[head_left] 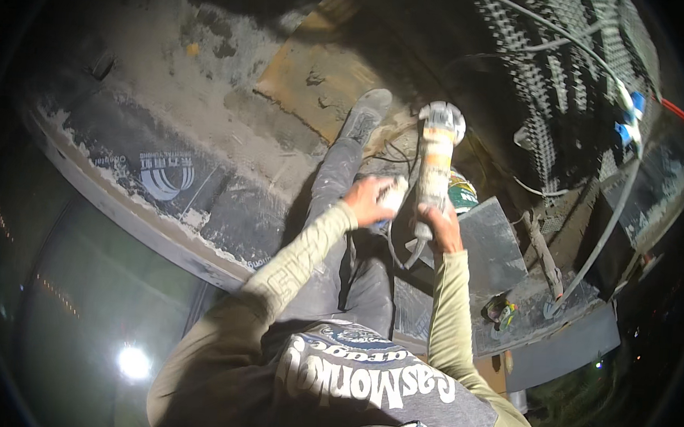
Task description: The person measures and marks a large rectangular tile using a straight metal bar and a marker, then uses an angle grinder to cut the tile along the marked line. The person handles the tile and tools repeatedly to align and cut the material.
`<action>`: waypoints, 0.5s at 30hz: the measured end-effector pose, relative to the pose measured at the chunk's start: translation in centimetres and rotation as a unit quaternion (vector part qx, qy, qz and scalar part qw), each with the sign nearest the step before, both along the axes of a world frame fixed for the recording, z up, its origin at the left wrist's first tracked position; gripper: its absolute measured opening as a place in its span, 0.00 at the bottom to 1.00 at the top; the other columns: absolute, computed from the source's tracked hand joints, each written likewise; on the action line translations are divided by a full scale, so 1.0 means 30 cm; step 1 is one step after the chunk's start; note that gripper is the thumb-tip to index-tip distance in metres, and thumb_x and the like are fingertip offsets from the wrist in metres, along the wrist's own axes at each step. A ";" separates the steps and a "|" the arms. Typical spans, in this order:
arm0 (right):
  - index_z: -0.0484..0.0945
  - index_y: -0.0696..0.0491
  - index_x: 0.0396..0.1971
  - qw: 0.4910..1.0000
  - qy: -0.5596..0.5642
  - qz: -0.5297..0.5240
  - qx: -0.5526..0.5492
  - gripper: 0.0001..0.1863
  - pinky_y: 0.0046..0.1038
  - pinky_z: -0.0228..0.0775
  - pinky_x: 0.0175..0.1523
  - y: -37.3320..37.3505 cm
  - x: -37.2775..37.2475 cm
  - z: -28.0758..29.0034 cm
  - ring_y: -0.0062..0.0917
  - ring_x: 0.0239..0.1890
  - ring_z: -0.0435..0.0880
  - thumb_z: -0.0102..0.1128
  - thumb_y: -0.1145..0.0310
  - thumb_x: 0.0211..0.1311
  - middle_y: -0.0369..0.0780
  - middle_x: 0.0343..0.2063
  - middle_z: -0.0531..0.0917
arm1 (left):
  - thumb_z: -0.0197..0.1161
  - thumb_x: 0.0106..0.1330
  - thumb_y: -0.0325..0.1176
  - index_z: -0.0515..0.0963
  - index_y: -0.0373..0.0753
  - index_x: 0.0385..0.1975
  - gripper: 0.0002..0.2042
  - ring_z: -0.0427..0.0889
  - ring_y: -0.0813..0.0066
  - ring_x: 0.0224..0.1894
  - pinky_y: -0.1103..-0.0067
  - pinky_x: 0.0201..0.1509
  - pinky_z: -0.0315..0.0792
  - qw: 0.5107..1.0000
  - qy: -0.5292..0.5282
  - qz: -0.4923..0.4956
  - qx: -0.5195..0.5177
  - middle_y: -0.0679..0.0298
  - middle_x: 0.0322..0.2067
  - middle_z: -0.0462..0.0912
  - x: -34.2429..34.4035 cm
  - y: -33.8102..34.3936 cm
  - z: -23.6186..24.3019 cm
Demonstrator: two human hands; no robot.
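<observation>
An angle grinder (436, 164), dusty and pale with a worn orange-and-white body, points away from me with its round head at the far end. My right hand (443, 226) is wrapped round its rear end, where a grey cord comes out and loops down. To the left of the tool, my left hand (368, 202) closes on a small whitish block-like thing (394, 193); its exact kind does not show. The two hands are apart, both above my legs. The grinder's disc edge cannot be made out clearly.
A dusty shoe (370, 106) of mine rests beside a yellowish board (315, 75). Behind the grinder stands a green-and-white container (462, 193), near a grey slab (487, 242). A grey cable (628, 188) with blue connectors hangs at right, beside perforated metal strips (540, 108). A curved ledge (146, 221) borders the left.
</observation>
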State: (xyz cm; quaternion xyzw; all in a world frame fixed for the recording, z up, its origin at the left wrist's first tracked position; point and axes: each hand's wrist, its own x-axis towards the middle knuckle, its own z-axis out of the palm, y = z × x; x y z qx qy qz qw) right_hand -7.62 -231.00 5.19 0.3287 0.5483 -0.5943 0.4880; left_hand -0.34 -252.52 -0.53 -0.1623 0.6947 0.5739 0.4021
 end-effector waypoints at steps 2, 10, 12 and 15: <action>0.70 0.58 0.58 0.999 0.011 -0.044 0.019 0.33 0.26 0.75 0.46 0.071 0.088 0.128 0.22 0.38 0.81 0.75 0.64 0.54 0.38 0.42 0.82 | 0.74 0.50 0.40 0.73 0.39 0.63 0.36 0.81 0.52 0.50 0.68 0.54 0.76 0.998 0.041 -0.031 0.036 0.49 0.49 0.79 0.062 0.045 0.147; 0.69 0.59 0.54 0.972 0.062 -0.215 -0.069 0.29 0.27 0.81 0.37 0.296 0.312 0.708 0.24 0.32 0.82 0.69 0.65 0.54 0.40 0.38 0.80 | 0.65 0.47 0.23 0.81 0.42 0.49 0.24 0.77 0.53 0.51 0.66 0.58 0.73 0.885 0.400 -0.235 -0.044 0.56 0.45 0.79 0.032 0.150 0.566; 0.71 0.59 0.53 0.963 0.106 -0.227 -0.101 0.28 0.27 0.81 0.39 0.370 0.361 0.850 0.24 0.34 0.83 0.69 0.64 0.54 0.40 0.38 0.80 | 0.65 0.48 0.23 0.83 0.42 0.43 0.19 0.76 0.55 0.54 0.65 0.62 0.72 0.826 0.487 -0.280 -0.038 0.57 0.46 0.77 -0.042 0.211 0.712; 0.75 0.59 0.51 0.947 0.211 -0.229 -0.082 0.27 0.27 0.78 0.48 0.511 0.462 1.000 0.24 0.39 0.84 0.70 0.63 0.52 0.41 0.41 0.84 | 0.66 0.49 0.27 0.83 0.43 0.43 0.18 0.74 0.55 0.59 0.61 0.69 0.69 0.701 0.627 -0.340 0.011 0.57 0.48 0.75 -0.129 0.371 0.998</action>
